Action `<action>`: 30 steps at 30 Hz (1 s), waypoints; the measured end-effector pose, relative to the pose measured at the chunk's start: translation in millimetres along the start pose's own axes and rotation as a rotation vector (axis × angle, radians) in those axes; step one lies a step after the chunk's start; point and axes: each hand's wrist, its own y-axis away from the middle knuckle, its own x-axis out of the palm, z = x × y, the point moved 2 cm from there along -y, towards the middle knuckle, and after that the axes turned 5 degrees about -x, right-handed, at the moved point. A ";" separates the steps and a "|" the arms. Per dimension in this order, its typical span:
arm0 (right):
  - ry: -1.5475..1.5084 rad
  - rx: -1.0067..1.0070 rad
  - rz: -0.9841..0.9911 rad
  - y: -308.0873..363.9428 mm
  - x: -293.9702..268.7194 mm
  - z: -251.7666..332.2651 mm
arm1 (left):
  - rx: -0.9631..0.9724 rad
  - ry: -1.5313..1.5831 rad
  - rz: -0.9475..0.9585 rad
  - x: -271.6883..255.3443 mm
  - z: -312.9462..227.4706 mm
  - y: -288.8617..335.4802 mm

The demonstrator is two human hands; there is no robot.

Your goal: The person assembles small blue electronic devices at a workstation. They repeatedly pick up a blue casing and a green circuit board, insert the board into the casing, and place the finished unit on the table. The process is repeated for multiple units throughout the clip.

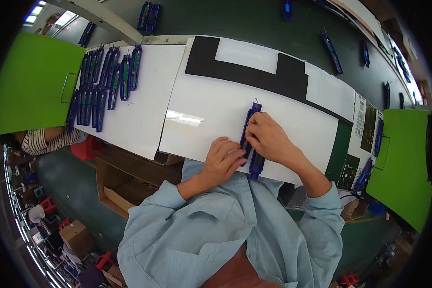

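Note:
A narrow blue plastic housing with a green circuit board in it (244, 138) lies lengthwise in front of me on the white worktop (216, 122). My left hand (222, 157) has its fingers bent against the near end of this housing. From the right, my right hand (270, 137) reaches over, thumb and fingertips pinched at the housing's middle; what exactly lies between them is hidden. A second blue housing (256, 167) rests right beside it, partly covered by my right hand. Thin wires stick up at the far end.
Rows of similar blue housings with green boards (93, 86) lie at the left. Black foam strips (245, 79) cross the worktop's far side. Beyond runs a dark green belt with scattered housings (332, 53). Bright green panels (33, 84) flank both sides; a cardboard box (125, 177) stands below left.

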 end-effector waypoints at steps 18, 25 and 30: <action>0.047 0.053 0.092 -2.4 1.3 -2.9 | 0.119 -0.090 0.112 0.3 -0.7 6.6; 0.105 -0.021 -0.030 4.6 8.8 4.2 | 0.114 -0.075 0.101 1.0 -0.6 6.3; 0.192 -0.029 -0.086 17.8 19.0 19.9 | 0.110 -0.079 0.102 0.5 -0.6 5.4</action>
